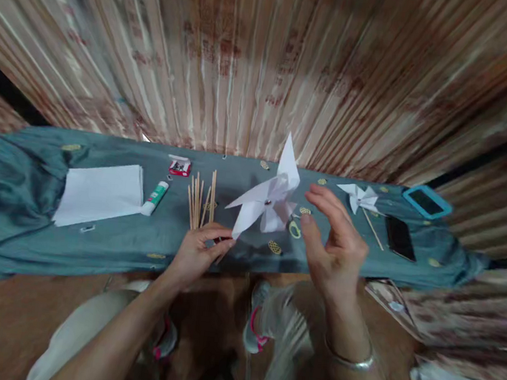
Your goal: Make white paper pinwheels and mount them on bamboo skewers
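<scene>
A white paper pinwheel [261, 198] with a pin at its centre is held up over the cloth-covered table. My left hand [201, 248] pinches it at its lower left, and a bit of thin stick shows under the fingers. To the right of the blades, my right hand [336, 242] is raised with thumb and fingers apart, touching nothing. Several wooden sticks [195, 198] lie just behind my left hand. Between the pinwheel and my right hand, the green handle of a pair of scissors [295, 229] shows, the rest partly hidden.
At left lie a stack of white paper [100, 194], a glue stick [155, 198] and a small red box [180, 166]. A second pinwheel [360, 199] on a stick, a black phone [400, 237] and a blue-framed device [426, 202] lie at right. A curtain [268, 63] hangs behind.
</scene>
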`<action>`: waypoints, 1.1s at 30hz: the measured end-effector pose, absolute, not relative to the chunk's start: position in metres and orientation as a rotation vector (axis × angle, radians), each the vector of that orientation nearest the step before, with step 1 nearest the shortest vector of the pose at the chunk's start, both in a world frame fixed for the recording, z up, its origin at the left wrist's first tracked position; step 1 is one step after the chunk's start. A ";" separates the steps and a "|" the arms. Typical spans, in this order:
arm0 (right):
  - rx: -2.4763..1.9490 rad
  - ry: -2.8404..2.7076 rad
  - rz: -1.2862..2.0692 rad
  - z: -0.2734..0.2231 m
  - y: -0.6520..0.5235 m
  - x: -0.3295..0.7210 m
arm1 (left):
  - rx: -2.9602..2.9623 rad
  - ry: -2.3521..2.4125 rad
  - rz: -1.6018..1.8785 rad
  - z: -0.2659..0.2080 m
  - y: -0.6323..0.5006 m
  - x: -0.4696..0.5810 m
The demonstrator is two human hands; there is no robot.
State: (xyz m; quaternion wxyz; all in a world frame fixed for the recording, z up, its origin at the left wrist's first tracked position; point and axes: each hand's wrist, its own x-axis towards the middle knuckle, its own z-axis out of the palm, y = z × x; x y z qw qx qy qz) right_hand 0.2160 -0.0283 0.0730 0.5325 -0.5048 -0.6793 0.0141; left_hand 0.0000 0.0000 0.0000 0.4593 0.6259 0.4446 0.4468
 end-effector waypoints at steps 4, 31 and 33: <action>-1.247 -1.472 0.291 0.073 -0.009 0.222 | 1.582 1.022 1.037 0.000 -0.003 0.003; -1.047 -1.097 1.193 0.052 0.000 0.222 | 1.482 0.904 0.916 0.002 -0.013 0.008; -1.045 -1.075 1.173 0.052 0.000 0.218 | 1.487 0.897 0.928 0.001 -0.014 0.008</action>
